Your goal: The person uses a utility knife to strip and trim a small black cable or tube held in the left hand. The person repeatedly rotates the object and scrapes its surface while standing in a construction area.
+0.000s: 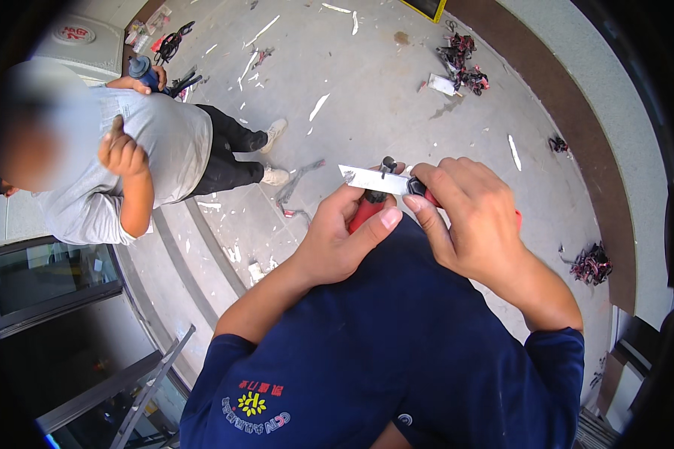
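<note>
Both hands are close together in front of my chest. In my right hand [475,213] is a utility knife [378,180] with a wide silver blade, a black collar and a red handle. Its slanted tip points left. My left hand [333,236] is closed around a red-and-black handheld tool [367,212], whose exact kind I cannot make out. The dark round end of that tool shows beside the blade, which crosses over it. Whether blade and tool touch cannot be told, and my fingers hide much of both handles.
At the left stands another person [165,142] in a grey shirt, holding a dark blue cylindrical tool [143,72]. White strips [319,107] and scraps litter the grey floor. Tangled dark bundles [460,63] lie by the curved wall. Steps [191,243] and a metal-framed opening [67,314] are lower left.
</note>
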The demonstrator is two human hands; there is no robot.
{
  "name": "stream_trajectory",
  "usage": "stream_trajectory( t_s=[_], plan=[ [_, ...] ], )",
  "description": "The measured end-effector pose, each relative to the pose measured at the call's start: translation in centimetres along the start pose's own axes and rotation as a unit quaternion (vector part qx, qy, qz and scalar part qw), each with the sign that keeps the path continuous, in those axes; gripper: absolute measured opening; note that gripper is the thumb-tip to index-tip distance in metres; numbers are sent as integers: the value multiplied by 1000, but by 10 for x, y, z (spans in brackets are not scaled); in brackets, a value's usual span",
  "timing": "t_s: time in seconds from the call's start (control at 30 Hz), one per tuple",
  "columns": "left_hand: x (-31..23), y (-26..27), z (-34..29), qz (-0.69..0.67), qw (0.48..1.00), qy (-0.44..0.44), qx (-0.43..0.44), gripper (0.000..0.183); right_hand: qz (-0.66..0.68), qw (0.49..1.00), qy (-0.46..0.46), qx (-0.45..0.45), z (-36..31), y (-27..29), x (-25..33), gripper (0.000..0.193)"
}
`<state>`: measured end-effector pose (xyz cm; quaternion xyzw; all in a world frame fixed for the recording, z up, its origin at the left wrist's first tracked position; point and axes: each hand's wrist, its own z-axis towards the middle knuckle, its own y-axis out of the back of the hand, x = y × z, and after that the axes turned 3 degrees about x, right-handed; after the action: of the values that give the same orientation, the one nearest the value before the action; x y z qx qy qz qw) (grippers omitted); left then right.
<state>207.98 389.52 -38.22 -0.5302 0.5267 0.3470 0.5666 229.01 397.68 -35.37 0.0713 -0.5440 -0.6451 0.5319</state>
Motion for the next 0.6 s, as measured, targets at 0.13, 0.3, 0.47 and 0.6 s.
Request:
stream_trajectory(
  t_s=[0.13, 0.3, 0.47, 0.6],
  plan=[
    [-1, 3, 2, -25, 999, 18, 24, 55, 14, 1000, 26, -4, -1, -2, -2, 23],
    [-1, -3, 7, -54, 998, 22, -5, 30, 2, 1000, 14, 8, 2, -3, -3, 25],
    [5, -3, 6, -16, 1000, 3, -14, 33, 6, 1000, 18, -6, 4, -4, -4, 23],
    [5, -1, 7, 12, 1000, 4, -11, 46, 5, 1000, 18, -24, 8, -2, -7, 23]
  ],
)
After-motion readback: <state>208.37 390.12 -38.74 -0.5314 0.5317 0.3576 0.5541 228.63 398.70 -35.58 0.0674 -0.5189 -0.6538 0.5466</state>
